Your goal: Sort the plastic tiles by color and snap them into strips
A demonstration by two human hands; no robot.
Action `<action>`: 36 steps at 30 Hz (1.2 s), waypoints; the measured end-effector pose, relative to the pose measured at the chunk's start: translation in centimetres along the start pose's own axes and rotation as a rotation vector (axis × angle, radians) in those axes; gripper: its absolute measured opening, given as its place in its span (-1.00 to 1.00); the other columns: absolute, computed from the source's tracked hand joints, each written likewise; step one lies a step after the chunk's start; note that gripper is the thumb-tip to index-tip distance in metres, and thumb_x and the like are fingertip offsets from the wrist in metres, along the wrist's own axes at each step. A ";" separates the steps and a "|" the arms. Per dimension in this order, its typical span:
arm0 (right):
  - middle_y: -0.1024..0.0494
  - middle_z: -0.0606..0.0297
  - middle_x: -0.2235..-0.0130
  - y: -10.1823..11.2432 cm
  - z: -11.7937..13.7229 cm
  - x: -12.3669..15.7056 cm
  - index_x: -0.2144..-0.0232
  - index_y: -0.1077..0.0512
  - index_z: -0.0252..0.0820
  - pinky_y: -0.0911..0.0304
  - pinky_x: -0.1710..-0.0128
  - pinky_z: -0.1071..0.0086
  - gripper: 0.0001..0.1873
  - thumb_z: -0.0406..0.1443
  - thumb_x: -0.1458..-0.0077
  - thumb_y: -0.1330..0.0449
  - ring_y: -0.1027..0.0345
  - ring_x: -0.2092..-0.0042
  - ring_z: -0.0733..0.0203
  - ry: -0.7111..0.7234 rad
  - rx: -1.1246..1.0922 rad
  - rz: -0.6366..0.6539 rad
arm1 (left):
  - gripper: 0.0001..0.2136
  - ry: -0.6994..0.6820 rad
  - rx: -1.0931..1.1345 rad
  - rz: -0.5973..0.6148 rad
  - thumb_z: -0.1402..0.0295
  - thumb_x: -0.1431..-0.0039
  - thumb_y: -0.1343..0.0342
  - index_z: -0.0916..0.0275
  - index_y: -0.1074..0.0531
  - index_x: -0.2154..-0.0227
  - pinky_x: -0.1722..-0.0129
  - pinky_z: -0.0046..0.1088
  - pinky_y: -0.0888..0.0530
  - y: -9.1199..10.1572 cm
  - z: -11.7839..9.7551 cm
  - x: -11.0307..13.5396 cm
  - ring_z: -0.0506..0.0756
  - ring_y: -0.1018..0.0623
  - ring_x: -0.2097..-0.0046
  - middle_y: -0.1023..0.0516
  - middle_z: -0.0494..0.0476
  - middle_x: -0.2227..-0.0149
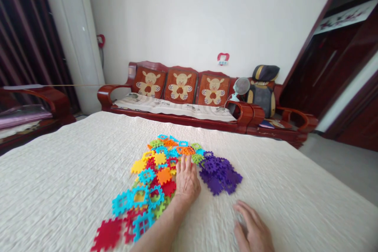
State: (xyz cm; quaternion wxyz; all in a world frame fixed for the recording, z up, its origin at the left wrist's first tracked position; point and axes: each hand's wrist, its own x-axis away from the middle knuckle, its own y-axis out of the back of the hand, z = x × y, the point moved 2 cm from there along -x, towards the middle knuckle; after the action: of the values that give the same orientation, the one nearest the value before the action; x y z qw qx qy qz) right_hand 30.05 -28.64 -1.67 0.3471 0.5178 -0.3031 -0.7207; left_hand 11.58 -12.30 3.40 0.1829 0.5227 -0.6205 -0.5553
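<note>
My left hand [188,179] reaches over the right edge of a spread-out pile of interlocking plastic tiles, its fingers stretched forward and resting against them. Fingertips hide a few tiles near an orange one [186,150]. The pile mixes a yellow tile [160,159], a blue window-shaped tile [147,175] and a red tile [108,234] with green ones. Just right of that hand lies a separate heap of purple tiles [221,174]. Below this heap, my right hand [254,230] hovers at or near the cloth, thumb and fingers apart, slightly blurred, with nothing in it.
A white quilted cloth [73,165] covers the surface under the tiles. Beyond its far edge stands a wooden sofa [174,116] with bear cushions [180,85]. A small fan [241,86] and a wooden armchair [298,120] are at the back right.
</note>
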 end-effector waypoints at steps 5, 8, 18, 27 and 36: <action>-0.39 0.09 -0.11 0.2 3.9 -6.5 0.00 -0.36 -0.18 -0.14 -0.13 0.14 -0.60 -0.31 -0.11 0.03 -0.24 -0.14 0.08 0.138 -0.062 0.042 | -0.57 0.065 0.026 0.023 0.47 -0.14 0.11 0.32 -0.38 -0.07 -0.22 -0.01 -0.14 -0.7 0.2 -0.3 0.34 -0.20 -0.24 -0.32 0.32 -0.17; -0.36 0.07 -0.14 -1.4 6.5 -12.2 -0.04 -0.34 -0.21 -0.06 -0.16 0.13 -0.53 -0.37 -0.05 -0.01 -0.18 -0.19 0.09 0.209 -0.078 0.157 | -0.57 0.096 0.058 -0.011 0.50 -0.15 0.14 0.32 -0.36 -0.08 -0.23 -0.09 -0.16 -1.1 0.4 -0.5 0.27 -0.23 -0.24 -0.33 0.29 -0.17; -0.42 0.03 -0.09 -7.9 7.6 -20.0 -0.10 -0.29 -0.23 -0.01 -0.10 0.05 -0.45 -0.22 -0.04 -0.12 -0.24 -0.13 -0.03 0.235 -0.026 0.429 | -0.52 0.166 0.142 -0.094 0.55 -0.12 0.14 0.26 -0.33 -0.12 -0.23 -0.17 -0.18 -2.1 1.2 -1.0 0.19 -0.26 -0.24 -0.34 0.25 -0.20; -0.45 0.16 -0.08 -6.6 7.2 -19.7 -0.05 -0.34 -0.16 -0.06 -0.10 0.20 -0.51 -0.26 -0.02 -0.15 -0.28 -0.12 0.09 0.304 -0.141 0.302 | -0.55 0.142 0.159 -0.081 0.54 -0.16 0.17 0.29 -0.35 -0.10 -0.21 -0.18 -0.19 -1.8 1.1 -0.9 0.20 -0.29 -0.20 -0.38 0.27 -0.15; -0.46 0.16 -0.07 -7.4 7.3 -21.1 -0.01 -0.37 -0.15 -0.19 -0.07 0.23 -0.54 -0.34 -0.01 -0.12 -0.34 -0.08 0.12 0.341 -0.258 0.328 | -0.54 0.153 0.157 -0.079 0.56 -0.13 0.16 0.24 -0.38 -0.07 -0.19 -0.17 -0.22 -1.9 1.1 -0.9 0.20 -0.32 -0.18 -0.41 0.23 -0.13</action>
State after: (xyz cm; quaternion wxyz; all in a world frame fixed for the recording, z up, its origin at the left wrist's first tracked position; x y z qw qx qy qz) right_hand 26.44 -6.63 5.84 0.5684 0.5273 -0.2257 -0.5899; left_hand 11.83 -10.69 1.70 0.1661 0.6005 -0.6252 -0.4701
